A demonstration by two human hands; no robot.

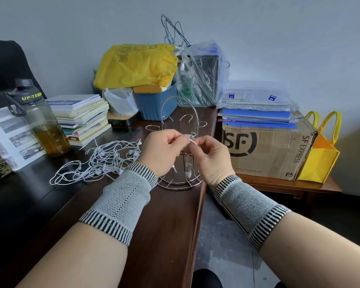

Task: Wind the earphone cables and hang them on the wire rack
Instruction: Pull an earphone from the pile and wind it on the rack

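Hands, two. Left hand [161, 151] and right hand [208, 156] are raised together in front of the wire rack [180, 125], each wearing one grey knitted wristband with black-striped edges. Left grip: fingers curled round a small wound bundle of white earphone cable [188, 140]. Right grip: thumb and forefinger pinching the same cable just beside the left fingers. One jack plug and one earbud hang below the hands, in front of the rack.

Wire rack, one. Chrome, round base, arched handle, several upturned loop hooks; stands upright on the tabletop [164, 215] near its right edge, partly hidden by the hands.

Loose earphones [100, 161], one tangled pile, white; the number of sets cannot be counted. Lies on the tabletop left of the rack, just beside the left wrist.

Water bottle [40, 121], one, dark lid, amber liquid in its lower part, left of the pile.

Stack of books [83, 117], one, behind the pile.

Yellow bag [137, 65], one, atop a blue bin [154, 104], one.

Cardboard box [266, 150], one, on a lower side table to the right, blue folders stacked on it.

Yellow tote [322, 156], one, beside the box.
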